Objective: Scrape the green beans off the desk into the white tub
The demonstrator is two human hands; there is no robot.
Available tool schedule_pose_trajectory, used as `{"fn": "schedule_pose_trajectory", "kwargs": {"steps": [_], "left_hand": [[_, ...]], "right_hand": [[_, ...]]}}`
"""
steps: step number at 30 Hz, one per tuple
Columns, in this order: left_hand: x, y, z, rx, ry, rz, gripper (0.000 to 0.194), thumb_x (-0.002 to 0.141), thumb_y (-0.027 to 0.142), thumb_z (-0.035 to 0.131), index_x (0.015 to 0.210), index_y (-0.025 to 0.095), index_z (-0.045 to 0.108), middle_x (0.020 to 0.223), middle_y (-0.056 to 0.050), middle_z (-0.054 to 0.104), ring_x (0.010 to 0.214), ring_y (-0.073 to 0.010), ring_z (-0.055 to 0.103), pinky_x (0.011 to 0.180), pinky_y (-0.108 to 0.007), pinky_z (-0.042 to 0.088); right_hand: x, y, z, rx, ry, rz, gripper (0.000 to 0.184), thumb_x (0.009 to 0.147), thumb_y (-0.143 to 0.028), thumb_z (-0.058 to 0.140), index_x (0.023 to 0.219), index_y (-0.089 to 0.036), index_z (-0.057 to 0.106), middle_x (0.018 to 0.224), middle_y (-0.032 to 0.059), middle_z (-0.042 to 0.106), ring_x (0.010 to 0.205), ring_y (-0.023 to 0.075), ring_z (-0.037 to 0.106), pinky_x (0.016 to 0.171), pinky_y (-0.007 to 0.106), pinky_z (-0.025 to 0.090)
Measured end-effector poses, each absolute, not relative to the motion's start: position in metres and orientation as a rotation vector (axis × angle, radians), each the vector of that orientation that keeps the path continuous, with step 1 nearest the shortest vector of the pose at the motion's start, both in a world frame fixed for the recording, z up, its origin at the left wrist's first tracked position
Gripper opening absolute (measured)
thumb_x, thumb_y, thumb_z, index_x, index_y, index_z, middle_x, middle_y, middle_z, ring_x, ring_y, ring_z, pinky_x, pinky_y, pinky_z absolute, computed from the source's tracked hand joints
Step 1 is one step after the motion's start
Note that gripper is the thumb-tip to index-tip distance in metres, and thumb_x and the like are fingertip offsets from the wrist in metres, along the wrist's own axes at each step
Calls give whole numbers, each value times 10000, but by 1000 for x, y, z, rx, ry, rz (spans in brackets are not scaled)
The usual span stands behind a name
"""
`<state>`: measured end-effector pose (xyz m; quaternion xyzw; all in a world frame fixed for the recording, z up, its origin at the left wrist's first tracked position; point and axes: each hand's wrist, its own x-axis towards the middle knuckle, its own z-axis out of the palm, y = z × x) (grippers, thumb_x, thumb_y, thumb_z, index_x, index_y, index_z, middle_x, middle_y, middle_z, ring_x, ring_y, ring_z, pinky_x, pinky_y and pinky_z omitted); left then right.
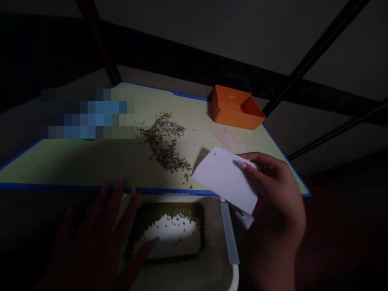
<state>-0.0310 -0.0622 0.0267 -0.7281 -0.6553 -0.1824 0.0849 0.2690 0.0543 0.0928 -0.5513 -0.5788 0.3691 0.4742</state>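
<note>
My right hand (271, 184) pinches a white plastic scraper (226, 173) with a small hole in one corner, tilted over the board's front right edge. Small green beans (166, 159), mixed with pale grains toward the back, lie scattered left of the scraper. Below the board's front edge is a white tub (212, 238) with more green beans (176, 208) along the sides of its bottom. My left hand (100, 238) is in deep shadow at the tub's left side, fingers spread and thumb over the inside. Whether it touches the rim is unclear.
The pale green board (121, 161) has a blue border. An orange open box (236, 111) stands at its back right, with a patch of pale grains (228, 138) in front. A blurred-out blue item (100, 115) lies at the left. The tub has a grey-and-white handle (229, 232).
</note>
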Motion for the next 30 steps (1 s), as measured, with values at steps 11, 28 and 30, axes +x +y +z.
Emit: {"fn": "schedule_pose_trajectory", "kwargs": {"steps": [11,28,30], "left_hand": [[-29,-61,26,-2136,-1949,-661,812,771,761,386,1474,427,153,1571,-24,300,1434,-335,312,1148,-642,188],[-33,-61,23,-2165,-1889,-567,782,812,533,469,1499,330,153,1592,-68,265,1452,-344,266,1144,-650,181],[-33,-63,23,-2165,-1879,-534,796,805,471,484,1504,298,146,1595,-86,250,1458,-353,246,1138,-662,183]], "right_hand": [[276,52,91,-1308,-1416,899,95,790,-287,734,873,-243,748,807,-2,730,645,105,589,509,216,409],[269,57,92,-1407,-1444,846,183,791,-344,710,894,-194,720,795,32,704,633,126,574,491,231,391],[270,57,91,-1427,-1423,826,201,789,-359,712,897,-189,716,777,35,692,616,128,561,476,233,373]]}}
